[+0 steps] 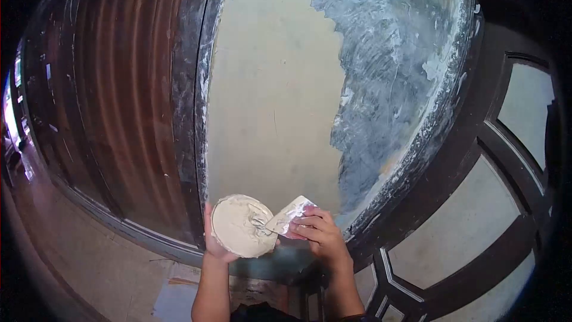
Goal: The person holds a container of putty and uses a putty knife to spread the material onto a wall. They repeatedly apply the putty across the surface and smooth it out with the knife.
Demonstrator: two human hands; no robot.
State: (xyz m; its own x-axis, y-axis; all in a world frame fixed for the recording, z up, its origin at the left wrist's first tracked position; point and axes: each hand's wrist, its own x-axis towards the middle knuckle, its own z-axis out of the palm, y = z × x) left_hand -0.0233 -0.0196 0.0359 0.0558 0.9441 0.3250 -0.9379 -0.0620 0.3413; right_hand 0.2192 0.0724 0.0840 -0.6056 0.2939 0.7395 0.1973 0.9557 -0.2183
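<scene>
A round tub of cream-coloured putty (235, 226) rests in my left hand (215, 243), whose fingers curl round its side and underneath. The putty is smooth on the left and scooped rough on the right. My right hand (319, 231) is closed on a flat metal putty scraper (288, 214); its lower-left corner reaches into the rough part of the putty. Behind both hands stands a wall panel (274, 107), coated in smooth beige on the left.
Bare, mottled grey wall (387, 53) shows right of the beige coat, with a ragged border between. A dark frame post (189, 83) and brown ribbed door (128, 71) are at left. Dark panelling with pale insets (462, 220) stands at right. Tiled floor (113, 268) lies lower left.
</scene>
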